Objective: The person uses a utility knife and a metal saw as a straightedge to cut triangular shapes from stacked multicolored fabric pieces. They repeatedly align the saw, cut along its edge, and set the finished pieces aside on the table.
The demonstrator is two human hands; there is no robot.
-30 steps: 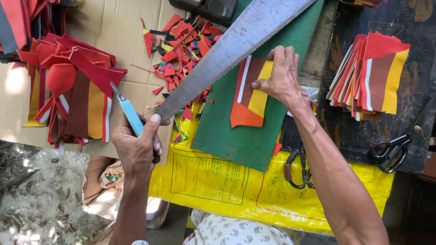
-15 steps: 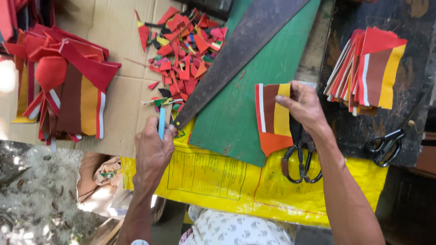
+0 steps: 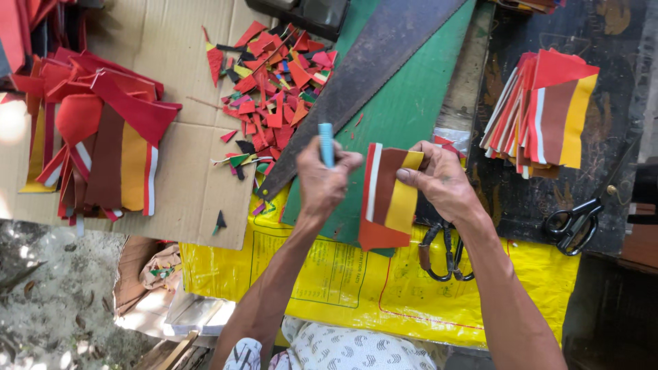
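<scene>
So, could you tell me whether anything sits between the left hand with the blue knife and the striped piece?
Nothing visible does. The left hand, gripping the blue knife, is right beside the striped piece, which the right hand holds up by its top edge, above the green mat.

Two scissors (image 3: pixel 447 252) (image 3: pixel 572 223), one saw blade (image 3: pixel 363 75), two hands (image 3: pixel 322 181) (image 3: pixel 442 181).

Bright daylight throughout, focus sharp at centre. Glare burns out the left edge and lower left ground; right side lies in darker shade.
</scene>
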